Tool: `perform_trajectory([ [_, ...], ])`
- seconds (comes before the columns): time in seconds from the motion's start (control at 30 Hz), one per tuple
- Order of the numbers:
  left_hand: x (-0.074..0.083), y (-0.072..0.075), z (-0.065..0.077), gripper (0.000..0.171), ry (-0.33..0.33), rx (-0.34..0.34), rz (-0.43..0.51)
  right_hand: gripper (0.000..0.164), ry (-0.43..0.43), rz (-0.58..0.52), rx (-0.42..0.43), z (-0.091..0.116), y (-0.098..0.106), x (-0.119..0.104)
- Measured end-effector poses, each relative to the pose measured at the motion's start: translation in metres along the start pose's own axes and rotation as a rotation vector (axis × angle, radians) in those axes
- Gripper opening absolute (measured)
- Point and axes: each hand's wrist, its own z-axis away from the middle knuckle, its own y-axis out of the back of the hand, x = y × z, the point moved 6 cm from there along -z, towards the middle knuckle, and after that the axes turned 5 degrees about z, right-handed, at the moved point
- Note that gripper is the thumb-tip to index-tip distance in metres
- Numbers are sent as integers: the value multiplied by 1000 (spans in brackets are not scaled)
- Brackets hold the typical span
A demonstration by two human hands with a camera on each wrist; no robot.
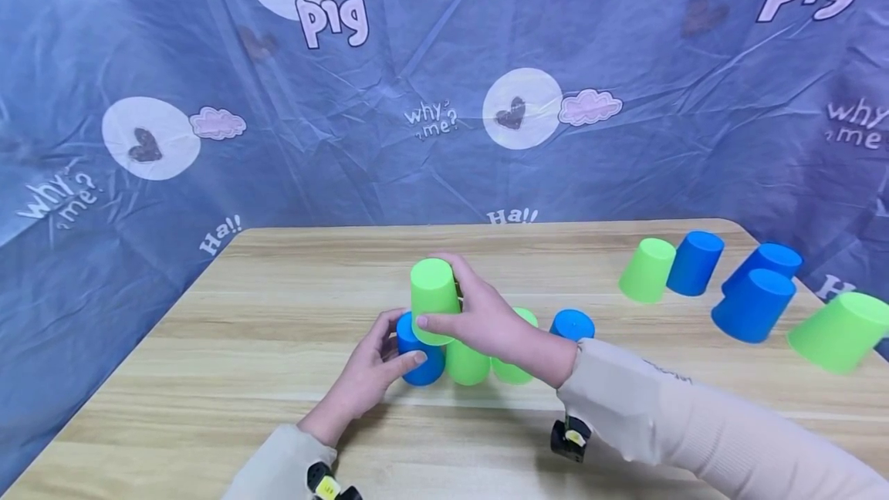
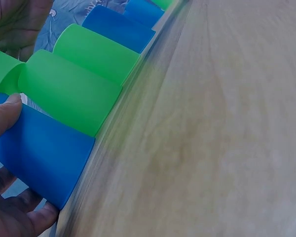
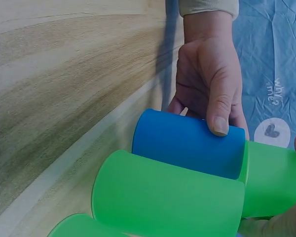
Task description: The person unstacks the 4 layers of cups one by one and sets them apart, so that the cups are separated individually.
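My left hand [image 1: 371, 365] holds an upside-down blue cup [image 1: 424, 367] at the left end of a row on the table, thumb in front and fingers round its far side. Above it, my right hand [image 1: 482, 319] grips an upside-down green cup [image 1: 434, 292] between thumb and fingers. That cup's rim [image 3: 245, 165] sits at the tops of the blue cup and the neighbouring green cup [image 2: 71, 94]. Another green cup [image 1: 512, 371] follows in the row. Farther right, a blue cup [image 1: 572, 322] is partly hidden behind the right forearm.
Toward the table's right side stand more upside-down cups: a green one [image 1: 647, 272], a blue one [image 1: 696, 262], two overlapping blue ones [image 1: 753, 307] and a green one [image 1: 839, 332] near the edge. A blue printed cloth [image 1: 389, 160] hangs behind the wooden table [image 1: 243, 315].
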Motion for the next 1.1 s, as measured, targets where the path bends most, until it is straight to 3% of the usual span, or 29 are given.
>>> perform_trajectory([
  [0.63, 2, 1, 1, 50, 0, 7, -4, 68, 5, -9, 4, 0, 2, 1],
  [1.1, 3, 0, 1, 50, -22, 12, 4, 67, 4, -3, 20, 4, 27, 1],
])
